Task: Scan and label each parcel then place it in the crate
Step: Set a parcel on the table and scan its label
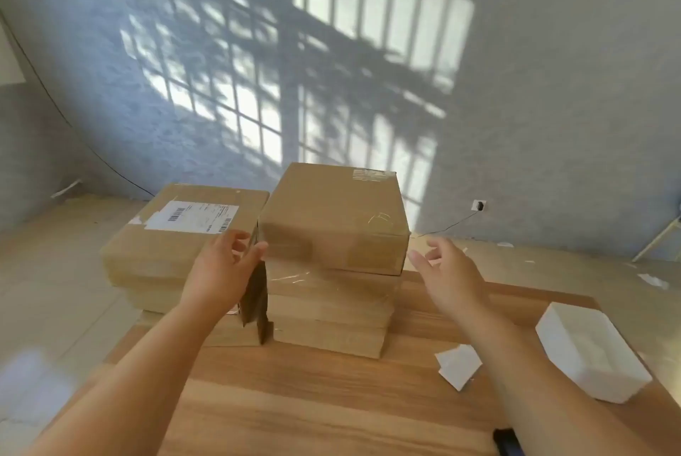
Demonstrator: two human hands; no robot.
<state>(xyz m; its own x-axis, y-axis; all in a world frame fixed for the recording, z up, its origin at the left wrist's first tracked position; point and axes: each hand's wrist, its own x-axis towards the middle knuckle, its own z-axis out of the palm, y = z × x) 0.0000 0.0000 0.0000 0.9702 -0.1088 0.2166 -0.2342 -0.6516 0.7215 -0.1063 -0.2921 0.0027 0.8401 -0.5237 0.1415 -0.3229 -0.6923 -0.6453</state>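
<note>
Head view: the top parcel (333,219), a plain brown carton with clear tape over its lid, sits on a stack of flatter cartons (328,312) at the far middle of the desk (313,400). A faint mark on its top is unreadable. Left of the top parcel, a second stack (162,260) carries a white shipping label (191,217) with barcodes, its print too blurred to read.

The left hand (221,267) is at the top parcel's lower left edge, fingers (258,249) loose and spread, grasping nothing; I cannot tell whether they touch it. The right hand (449,271) hovers just right of the top parcel, its fingers (416,256) released and apart from the carton.

Below the top parcel's left corner, between the stacks, hangs a dark brown flap-like thing (254,302) that is hard to make out. Nearer and to the right of the top parcel lie a white paper scrap (458,365) and a white foam box (589,352), and bare desk runs in front. The bottom edge cuts off a dark object (506,441).
</note>
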